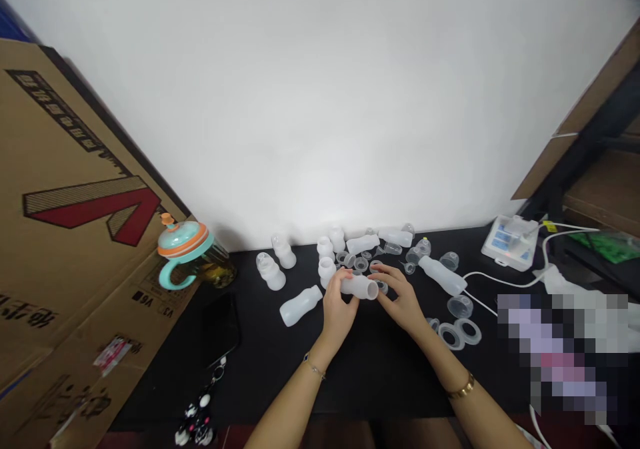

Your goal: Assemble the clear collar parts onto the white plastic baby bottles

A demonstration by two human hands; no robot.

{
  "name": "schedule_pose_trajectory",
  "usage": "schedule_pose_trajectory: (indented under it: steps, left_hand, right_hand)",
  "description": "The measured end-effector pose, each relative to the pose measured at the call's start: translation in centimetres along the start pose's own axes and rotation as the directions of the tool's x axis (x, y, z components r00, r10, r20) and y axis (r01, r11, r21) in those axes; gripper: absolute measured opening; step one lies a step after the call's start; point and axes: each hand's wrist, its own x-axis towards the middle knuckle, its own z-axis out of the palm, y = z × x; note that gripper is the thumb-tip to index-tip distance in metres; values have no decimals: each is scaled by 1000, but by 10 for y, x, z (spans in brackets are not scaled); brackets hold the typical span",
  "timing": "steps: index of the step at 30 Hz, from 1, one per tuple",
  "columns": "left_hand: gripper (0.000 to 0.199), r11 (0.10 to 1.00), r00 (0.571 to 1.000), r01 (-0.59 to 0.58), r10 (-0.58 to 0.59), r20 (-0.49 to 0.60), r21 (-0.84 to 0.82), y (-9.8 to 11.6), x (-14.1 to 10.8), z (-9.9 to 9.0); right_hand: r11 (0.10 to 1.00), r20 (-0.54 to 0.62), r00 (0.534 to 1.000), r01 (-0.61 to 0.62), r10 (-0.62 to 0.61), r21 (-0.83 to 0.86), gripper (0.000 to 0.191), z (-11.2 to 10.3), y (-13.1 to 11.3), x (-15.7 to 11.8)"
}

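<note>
My left hand (338,309) is wrapped around a translucent white baby bottle (359,287), held on its side with the open mouth pointing right. Beside that mouth, my right hand (400,299) has its fingers curved and apart over small clear plastic rings (381,287); whether a fingertip touches one is hard to see. Another white bottle (301,305) lies to the left of my left hand. Just behind it stand open bottles (327,270). Two capped bottles (271,272) are upright farther left.
Clear caps, rings and bottles (363,243) are scattered toward the wall. Flat rings (451,336) and another bottle (443,275) lie to the right, near white cables (500,277) and a white case (510,243). A lidded pitcher (193,252), phone (221,329) and cardboard box (75,202) are left.
</note>
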Motion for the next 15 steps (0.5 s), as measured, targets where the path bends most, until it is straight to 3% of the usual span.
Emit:
schedule_pose_trajectory:
  steps: [7,15]
  left_hand:
    - [32,988,995,87,-79,66,-125,8,0,-1]
    - [46,948,978,208,-197,71,-241,9,0,-3]
  right_hand:
    - [1000,-14,1000,18,-18,-25,20,0,-4,1]
    - [992,-72,990,-123,122,-17,20,1,4,0]
